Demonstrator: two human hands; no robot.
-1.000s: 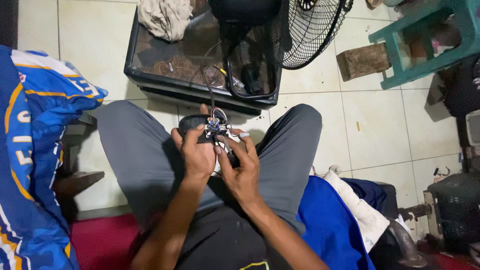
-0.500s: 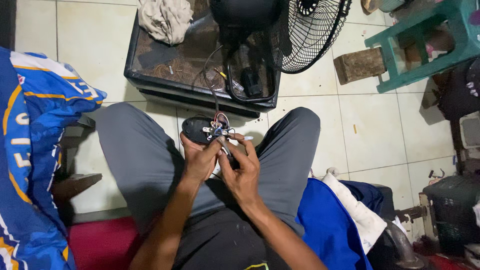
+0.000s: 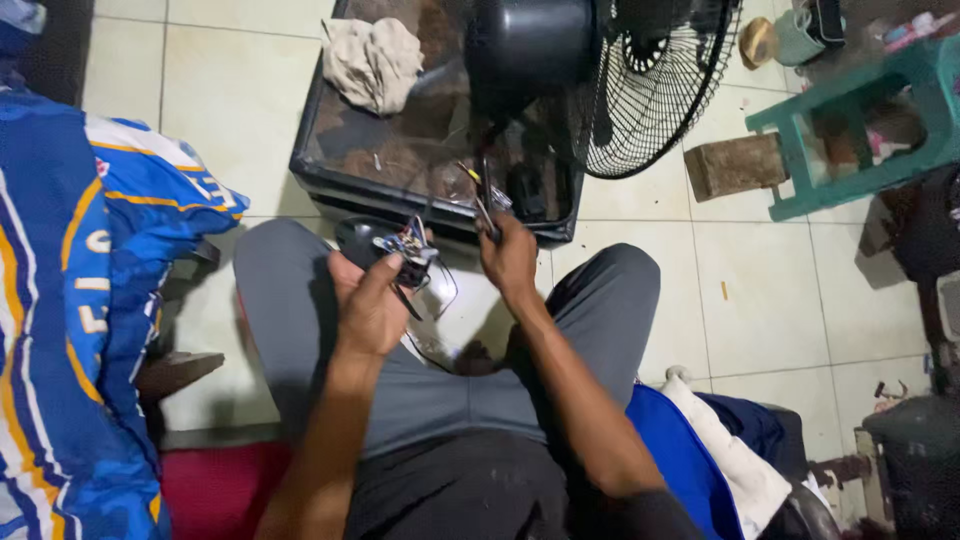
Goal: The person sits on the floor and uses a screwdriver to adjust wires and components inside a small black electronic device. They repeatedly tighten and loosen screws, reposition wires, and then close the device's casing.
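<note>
Head view: left hand (image 3: 368,305) grips wired part (image 3: 405,250).

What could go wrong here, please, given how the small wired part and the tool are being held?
The left hand holds the small wired part over the lap, so it might slip and strain its thin wires. The right hand grips a slim tool beside the dark tray; it may snag the cables there.

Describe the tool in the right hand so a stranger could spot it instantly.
Start at the black fan, then drop to the dark tray below it. At the tray's near edge, the right hand grips slim dark pliers, the only tool pointing upward, unlike the wired part in the left hand.
</note>
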